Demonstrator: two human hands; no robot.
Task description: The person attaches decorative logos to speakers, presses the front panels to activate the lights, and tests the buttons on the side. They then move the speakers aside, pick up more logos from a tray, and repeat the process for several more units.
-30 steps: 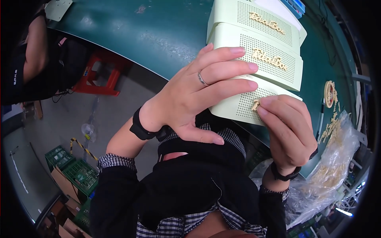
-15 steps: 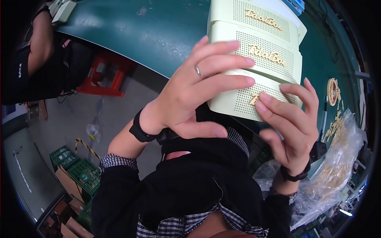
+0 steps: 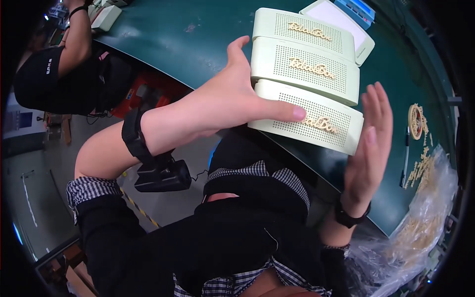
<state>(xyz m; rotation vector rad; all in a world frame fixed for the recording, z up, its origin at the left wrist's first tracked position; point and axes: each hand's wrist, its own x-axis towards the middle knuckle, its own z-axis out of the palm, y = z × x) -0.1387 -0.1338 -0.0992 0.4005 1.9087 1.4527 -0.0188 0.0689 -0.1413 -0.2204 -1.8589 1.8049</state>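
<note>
Three pale green boxes with perforated fronts stand in a row: a near box (image 3: 346, 129), a middle box (image 3: 303, 82) and a far box (image 3: 267, 27). Each bears raised cream lettering. The near box's lettering (image 3: 324, 124) is partly behind my left thumb. My left hand (image 3: 230, 96) is spread at the boxes' left ends; its thumb lies across the near front, its index finger points away, and the other fingers are mostly hidden. Stretched flat, my right hand (image 3: 371, 146) is beside the near box's right end; whether it touches I cannot tell.
Behind the boxes on the green table (image 3: 163, 44) are a white panel (image 3: 329, 20) and a blue box (image 3: 357, 11). At right are a tape roll (image 3: 415, 123), a pen (image 3: 405, 158), loose cream pieces and a clear plastic bag (image 3: 420, 213). Another person's arm (image 3: 79, 44) is at far left.
My left hand has moved from above the fronts to the boxes' left ends. My right fingers have left the near box's lettering and shifted to its right end.
</note>
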